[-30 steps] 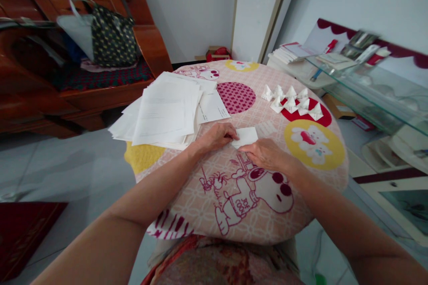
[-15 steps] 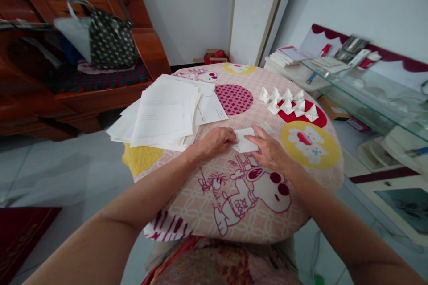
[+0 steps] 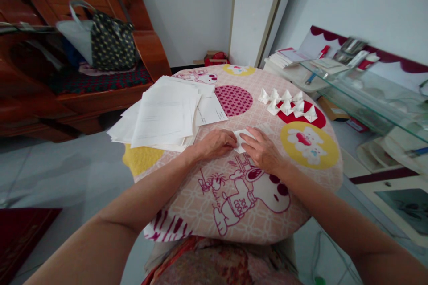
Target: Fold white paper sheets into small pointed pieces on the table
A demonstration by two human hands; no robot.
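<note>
A small folded piece of white paper (image 3: 240, 140) lies on the round table in front of me. My left hand (image 3: 217, 143) is at its left edge, with the fingers curled and closed on it. My right hand (image 3: 262, 149) lies over its right part, fingers stretched and slightly apart, pressing on the paper. Both hands partly hide the sheet, and its exact folds cannot be made out. Beyond my right hand, several pointed folded paper pieces (image 3: 286, 102) stand in two rows.
A loose stack of white sheets (image 3: 165, 111) lies on the table's left side. A patterned cloth (image 3: 254, 213) covers the tabletop. To the right is a glass shelf (image 3: 368, 91) with papers and cups. A wooden bench (image 3: 110, 89) at the left holds a dotted bag (image 3: 112, 42).
My right hand has moved left over the paper, its fingers now lying across the sheet, which shows less on the right. My left hand stays nearly in place.
</note>
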